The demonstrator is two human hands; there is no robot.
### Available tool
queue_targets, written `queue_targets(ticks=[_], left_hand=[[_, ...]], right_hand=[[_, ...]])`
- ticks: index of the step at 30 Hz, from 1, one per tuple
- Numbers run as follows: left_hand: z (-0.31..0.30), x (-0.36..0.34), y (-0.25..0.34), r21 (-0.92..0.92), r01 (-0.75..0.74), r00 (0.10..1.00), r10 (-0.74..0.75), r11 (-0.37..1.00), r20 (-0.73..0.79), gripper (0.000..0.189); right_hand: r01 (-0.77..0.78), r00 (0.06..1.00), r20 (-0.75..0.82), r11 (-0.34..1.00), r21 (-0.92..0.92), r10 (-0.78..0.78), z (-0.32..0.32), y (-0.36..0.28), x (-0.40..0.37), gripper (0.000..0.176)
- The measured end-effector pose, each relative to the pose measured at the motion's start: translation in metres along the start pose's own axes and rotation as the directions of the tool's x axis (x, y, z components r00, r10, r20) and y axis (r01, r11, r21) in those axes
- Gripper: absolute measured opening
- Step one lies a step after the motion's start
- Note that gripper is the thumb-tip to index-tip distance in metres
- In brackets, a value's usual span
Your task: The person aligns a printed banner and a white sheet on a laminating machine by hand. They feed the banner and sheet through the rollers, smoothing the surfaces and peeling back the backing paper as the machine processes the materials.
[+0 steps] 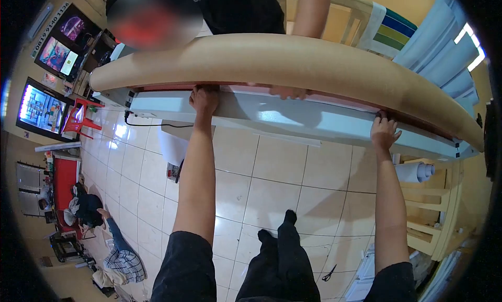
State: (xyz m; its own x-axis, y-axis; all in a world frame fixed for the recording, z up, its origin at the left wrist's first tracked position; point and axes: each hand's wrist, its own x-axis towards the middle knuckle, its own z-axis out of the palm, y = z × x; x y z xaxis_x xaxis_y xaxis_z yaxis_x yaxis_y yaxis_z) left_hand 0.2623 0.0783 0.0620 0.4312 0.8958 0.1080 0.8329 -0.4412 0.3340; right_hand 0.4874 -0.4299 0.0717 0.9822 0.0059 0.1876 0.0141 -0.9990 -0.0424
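A long beige padded roll (pixel 272 53) stretches across the view above a light grey-blue metal machine body (pixel 251 113). Between them runs a narrow reddish strip (pixel 345 99). My left hand (pixel 205 99) is closed at this gap, its fingertips hidden under the roll. Farther right, my right hand (pixel 385 132) has bent fingers pressed together at the same gap, with one finger sticking out; what it pinches cannot be made out. Another person's hand (pixel 288 92) shows through the gap between mine.
The other person (pixel 240 11) stands behind the machine. A black cable (pixel 157 125) hangs at its left. Rolled white material (pixel 414 172) rests by a wooden rack (pixel 426 213). Scissors (pixel 329 273) lie on the tiled floor (pixel 274 197). A red chair (pixel 81 118) and a seated person (pixel 123 255) are at left.
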Motion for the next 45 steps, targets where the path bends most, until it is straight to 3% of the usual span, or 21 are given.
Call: queue_targets(ticks=[1,4,6,7,11,14,15,16,17,19,21,23,24,26,27,28,32,34,36,39,45], left_hand=[[-0.009,0.004,0.003,0.002,0.0,1.0,0.0,1.0,-0.001,0.055],[-0.013,0.024,0.001,0.126,-0.113,0.931,0.061,0.986,0.359,0.053],[-0.002,0.031,-0.006,-0.143,0.12,0.964,-0.081,0.982,0.254,0.048],[-0.001,0.034,-0.01,-0.148,0.119,0.964,-0.078,0.982,0.256,0.048],[-0.004,0.045,-0.011,-0.357,0.363,0.824,-0.118,0.861,0.554,0.041],[-0.037,0.01,-0.009,-0.8,0.345,0.815,0.266,0.491,0.514,0.022],[-0.012,0.04,-0.02,-0.647,0.407,0.774,0.132,0.644,0.619,0.023],[-0.035,0.008,-0.014,-0.802,0.169,0.844,0.337,0.573,0.418,0.026],[-0.041,0.009,-0.002,-0.73,0.343,0.805,0.217,0.591,0.553,0.028],[-0.045,-0.007,-0.006,-0.799,0.198,0.838,0.325,0.568,0.439,0.029],[-0.041,-0.006,0.005,-0.815,0.266,0.822,0.322,0.514,0.471,0.03],[-0.03,-0.007,0.02,-0.701,0.462,0.848,-0.038,0.543,0.529,0.033],[-0.029,-0.014,0.027,-0.701,0.462,0.848,-0.038,0.543,0.529,0.033],[-0.027,-0.038,0.051,-0.819,0.507,0.857,-0.056,0.268,0.512,0.037],[-0.052,-0.066,0.065,-0.85,0.508,0.834,0.166,0.141,0.526,0.04],[-0.052,-0.073,0.075,-0.853,0.504,0.838,0.161,0.139,0.521,0.04],[-0.036,-0.091,0.103,-0.783,0.595,0.8,0.039,-0.182,0.599,0.047],[-0.013,-0.102,0.125,-0.706,0.564,0.727,-0.149,-0.427,0.67,0.037],[-0.001,-0.134,0.152,-0.61,0.579,0.738,0.03,-0.541,0.674,0.023],[0.014,-0.189,0.211,-0.435,0.648,0.677,0.209,-0.626,0.706,0.015],[0.053,-0.265,0.304,-0.26,0.786,0.559,0.463,-0.561,0.688,0.012]], right_hand=[[0.0,1.0,0.002,1.0,0.002,0.0,0.003,0.001,0.001,0.046],[0.001,1.0,0.006,1.0,-0.029,-0.001,0.005,0.0,0.002,0.046],[-0.025,0.999,0.025,1.0,-0.013,0.025,-0.004,-0.005,0.0,0.046],[-0.027,0.999,0.021,1.0,-0.016,0.027,-0.003,-0.002,0.002,0.046],[-0.006,1.0,-0.031,0.998,-0.07,0.004,0.015,0.003,0.004,0.044],[0.052,0.995,-0.089,0.998,-0.023,-0.054,0.009,0.005,-0.001,0.041],[0.03,0.998,-0.059,0.995,-0.095,-0.036,0.013,0.006,0.003,0.04],[0.025,0.999,-0.047,0.998,-0.051,-0.028,0.002,0.002,0.0,0.04],[0.034,0.992,-0.119,0.999,-0.021,-0.036,0.01,0.004,0.002,0.04],[0.054,0.987,-0.147,0.998,-0.028,-0.058,0.004,0.002,-0.001,0.036],[0.054,0.983,-0.175,0.998,-0.023,-0.057,0.003,0.002,-0.003,0.035],[0.09,0.966,-0.244,0.996,0.007,-0.086,0.008,0.004,-0.002,0.033],[0.091,0.966,-0.244,0.996,0.007,-0.087,0.007,0.004,-0.002,0.033],[0.091,0.966,-0.248,0.995,0.048,-0.076,0.006,0.003,-0.003,0.033],[0.097,0.965,-0.25,0.994,0.052,-0.081,0.005,0.003,-0.004,0.033],[0.102,0.958,-0.275,0.992,0.069,-0.079,0.005,0.002,-0.006,0.033],[0.049,0.974,-0.227,0.992,0.113,-0.022,0.0,0.0,-0.004,0.032],[0.06,0.96,-0.281,0.968,0.242,0.01,0.002,0.002,-0.006,0.028],[0.072,0.941,-0.333,0.93,0.361,0.056,0.006,0.008,-0.008,0.026],[0.19,0.899,-0.405,0.69,0.699,0.163,0.004,0.009,-0.008,0.032],[0.359,0.809,-0.576,0.678,0.642,0.117,0.018,0.015,-0.005,0.033]])
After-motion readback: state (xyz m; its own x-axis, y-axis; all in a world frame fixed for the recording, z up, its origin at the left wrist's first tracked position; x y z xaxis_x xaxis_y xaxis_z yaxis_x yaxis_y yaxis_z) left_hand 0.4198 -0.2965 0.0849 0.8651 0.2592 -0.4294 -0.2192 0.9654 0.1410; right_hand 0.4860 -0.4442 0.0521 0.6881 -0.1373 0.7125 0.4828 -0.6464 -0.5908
